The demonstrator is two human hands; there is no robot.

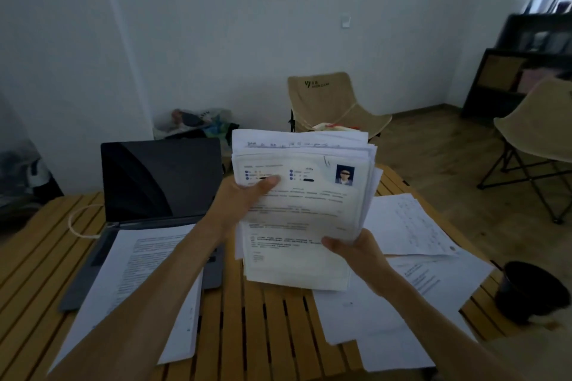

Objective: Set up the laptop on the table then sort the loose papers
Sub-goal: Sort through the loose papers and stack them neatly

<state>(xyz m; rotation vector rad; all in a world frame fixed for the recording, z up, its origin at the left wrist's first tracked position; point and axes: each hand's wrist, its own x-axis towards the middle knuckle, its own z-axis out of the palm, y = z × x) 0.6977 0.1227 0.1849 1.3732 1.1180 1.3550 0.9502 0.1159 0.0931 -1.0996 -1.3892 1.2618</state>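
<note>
Slatted table [263, 334], paper stack [297, 210] in both hands' grip

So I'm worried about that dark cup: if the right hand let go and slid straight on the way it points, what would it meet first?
Probably the laptop. The right hand points up and left, away from the dark cup, though depth is unclear.

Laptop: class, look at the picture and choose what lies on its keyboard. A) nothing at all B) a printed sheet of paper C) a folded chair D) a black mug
B: a printed sheet lies across the keyboard of the open laptop, while the mug stands on the table far to the right.
</note>
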